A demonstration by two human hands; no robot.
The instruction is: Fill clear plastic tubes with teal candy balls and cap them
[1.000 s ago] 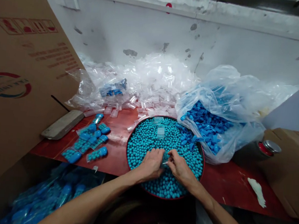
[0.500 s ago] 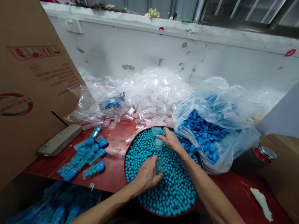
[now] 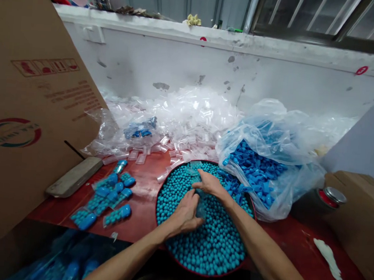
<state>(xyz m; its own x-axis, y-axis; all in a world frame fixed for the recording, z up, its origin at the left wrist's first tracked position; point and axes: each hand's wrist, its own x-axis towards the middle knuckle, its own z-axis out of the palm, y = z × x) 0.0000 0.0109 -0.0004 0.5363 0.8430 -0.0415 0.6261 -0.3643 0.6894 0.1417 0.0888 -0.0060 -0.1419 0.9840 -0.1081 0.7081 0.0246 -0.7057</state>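
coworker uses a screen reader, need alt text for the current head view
A person's left hand holds a clear container over a round tub of small turquoise balls on a red table, the right hand close by. Blue-capped packs lie to the left, a plastic bag of blue pieces to the right, and a heap of clear containers behind.

Smooth beads (image 3: 211,248) are looking like plastic, the desk (image 3: 151,173) is shining glossily, the tall carton (image 3: 38,97) is showing matt cardboard.
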